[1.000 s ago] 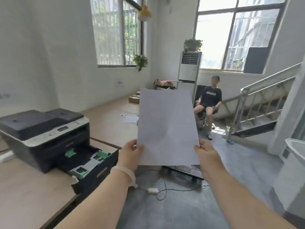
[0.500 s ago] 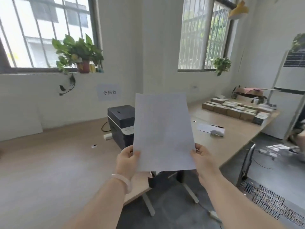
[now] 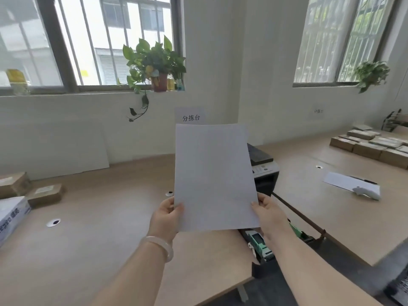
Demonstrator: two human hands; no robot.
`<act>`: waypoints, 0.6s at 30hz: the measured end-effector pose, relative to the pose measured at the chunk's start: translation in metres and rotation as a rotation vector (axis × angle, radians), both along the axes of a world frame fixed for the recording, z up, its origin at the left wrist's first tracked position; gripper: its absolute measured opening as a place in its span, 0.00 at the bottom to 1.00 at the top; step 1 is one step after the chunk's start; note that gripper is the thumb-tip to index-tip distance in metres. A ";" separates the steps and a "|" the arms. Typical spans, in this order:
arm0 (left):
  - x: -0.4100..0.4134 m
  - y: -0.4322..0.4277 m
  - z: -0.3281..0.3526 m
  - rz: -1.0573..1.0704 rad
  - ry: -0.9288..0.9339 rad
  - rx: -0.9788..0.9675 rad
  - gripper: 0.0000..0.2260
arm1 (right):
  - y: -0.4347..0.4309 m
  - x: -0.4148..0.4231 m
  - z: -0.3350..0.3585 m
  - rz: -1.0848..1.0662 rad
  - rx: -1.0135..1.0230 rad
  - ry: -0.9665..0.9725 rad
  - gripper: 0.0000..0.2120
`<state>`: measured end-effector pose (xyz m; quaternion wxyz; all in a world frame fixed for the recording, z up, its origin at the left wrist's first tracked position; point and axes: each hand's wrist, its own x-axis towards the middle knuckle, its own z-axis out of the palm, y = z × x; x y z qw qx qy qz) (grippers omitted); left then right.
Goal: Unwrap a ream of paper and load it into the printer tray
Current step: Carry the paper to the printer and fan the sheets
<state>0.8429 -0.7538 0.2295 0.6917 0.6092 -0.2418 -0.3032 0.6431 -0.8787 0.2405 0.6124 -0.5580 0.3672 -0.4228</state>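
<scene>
I hold a white stack of paper [image 3: 214,177] upright in front of me. My left hand [image 3: 166,217] grips its lower left edge and my right hand [image 3: 268,215] grips its lower right edge. The paper hides most of the black and grey printer [image 3: 263,167] behind it on the desk. The printer's pulled-out tray [image 3: 260,244], black with green guides, shows below the paper, partly behind my right forearm. A wrapped ream package [image 3: 11,217] lies at the far left edge of the desk.
Brown boxes [image 3: 44,194] sit at the left of the wooden desk [image 3: 99,228]. A second desk [image 3: 353,217] on the right carries a loose sheet [image 3: 344,182], a white handheld scanner [image 3: 366,192] and rows of parcels [image 3: 375,146]. A potted plant [image 3: 154,62] stands on the windowsill.
My view has swung left, from the stairs and seated person to the window wall. Both hands keep the same hold on the paper, which now covers the printer.
</scene>
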 end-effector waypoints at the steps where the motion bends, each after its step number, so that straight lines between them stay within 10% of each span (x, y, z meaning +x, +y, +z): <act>1: 0.007 -0.002 -0.003 0.018 0.008 0.007 0.10 | -0.006 0.009 -0.002 0.020 0.013 -0.006 0.10; 18: 0.039 -0.068 -0.044 0.374 0.091 -0.006 0.10 | -0.163 0.110 -0.005 0.569 0.173 0.077 0.12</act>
